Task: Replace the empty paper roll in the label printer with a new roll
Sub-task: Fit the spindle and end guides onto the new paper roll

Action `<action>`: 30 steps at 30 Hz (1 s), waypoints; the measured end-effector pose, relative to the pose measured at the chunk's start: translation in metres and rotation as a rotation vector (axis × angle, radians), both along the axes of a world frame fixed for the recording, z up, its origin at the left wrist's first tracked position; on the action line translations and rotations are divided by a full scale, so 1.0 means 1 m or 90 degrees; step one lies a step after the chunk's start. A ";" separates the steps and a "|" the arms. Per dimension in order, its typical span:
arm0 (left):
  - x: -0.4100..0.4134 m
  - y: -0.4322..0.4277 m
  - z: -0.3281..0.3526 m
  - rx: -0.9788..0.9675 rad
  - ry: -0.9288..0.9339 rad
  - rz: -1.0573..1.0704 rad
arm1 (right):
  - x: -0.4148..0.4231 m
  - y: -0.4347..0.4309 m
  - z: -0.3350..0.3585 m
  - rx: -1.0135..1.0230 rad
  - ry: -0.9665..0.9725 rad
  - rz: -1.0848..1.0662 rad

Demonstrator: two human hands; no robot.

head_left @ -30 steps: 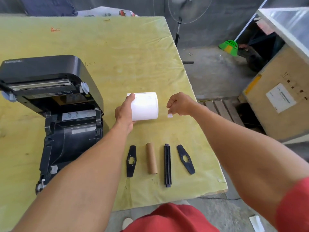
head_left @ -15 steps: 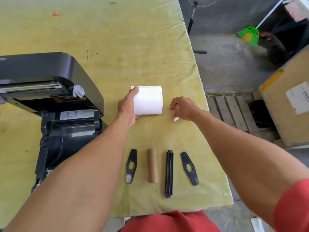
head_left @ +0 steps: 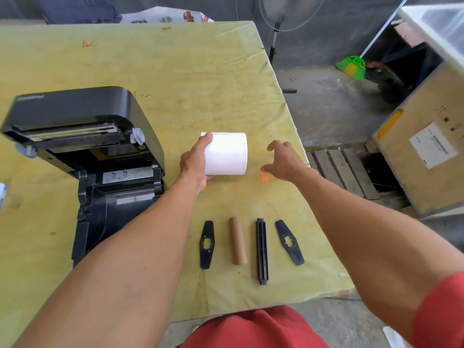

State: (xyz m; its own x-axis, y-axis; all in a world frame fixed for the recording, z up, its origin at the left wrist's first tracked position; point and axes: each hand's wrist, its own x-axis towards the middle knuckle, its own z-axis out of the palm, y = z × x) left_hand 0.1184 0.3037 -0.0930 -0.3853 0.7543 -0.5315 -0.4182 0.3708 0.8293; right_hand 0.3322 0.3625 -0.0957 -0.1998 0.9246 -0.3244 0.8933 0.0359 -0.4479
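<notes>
My left hand [head_left: 194, 163] grips the left end of a new white label roll [head_left: 227, 154], held on its side just above the yellow table [head_left: 175, 71]. My right hand [head_left: 283, 159] hovers to the roll's right with fingers spread, and a small orange scrap [head_left: 265, 177] sits under its thumb. The black label printer [head_left: 82, 156] stands at the left with its lid raised. Near the front edge lie the empty brown cardboard core [head_left: 237, 241], a black spindle bar [head_left: 262, 251] and two black side guides [head_left: 207, 244] [head_left: 289, 242].
The table's right edge drops to a concrete floor with a wooden pallet [head_left: 344, 169]. A plywood crate [head_left: 424, 151] stands at the right, a green broom [head_left: 351, 67] behind it, and a standing fan [head_left: 276, 33] beyond the table's far corner.
My right hand was a closed pinch on a small paper piece beside the roll; now its fingers are spread apart. The left hand still holds the roll in much the same place.
</notes>
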 end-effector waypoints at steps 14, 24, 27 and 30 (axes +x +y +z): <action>-0.025 -0.081 0.053 0.059 -0.012 -0.037 | -0.056 -0.101 0.074 -0.211 0.435 -0.086; -0.025 -0.134 0.068 0.087 0.058 -0.165 | -0.043 -0.157 0.086 -0.212 0.511 -0.190; -0.018 -0.140 0.063 0.099 0.053 -0.152 | -0.037 -0.161 0.086 -0.220 0.507 -0.192; -0.012 -0.140 0.056 0.112 0.025 -0.125 | -0.034 -0.157 0.088 -0.223 0.494 -0.182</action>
State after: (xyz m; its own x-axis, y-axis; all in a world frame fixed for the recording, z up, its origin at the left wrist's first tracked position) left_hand 0.1068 0.1640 -0.0370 -0.2409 0.8961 -0.3728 -0.3184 0.2899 0.9025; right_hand 0.2984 0.2051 -0.0075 -0.2578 0.8460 -0.4668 0.2891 -0.3934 -0.8727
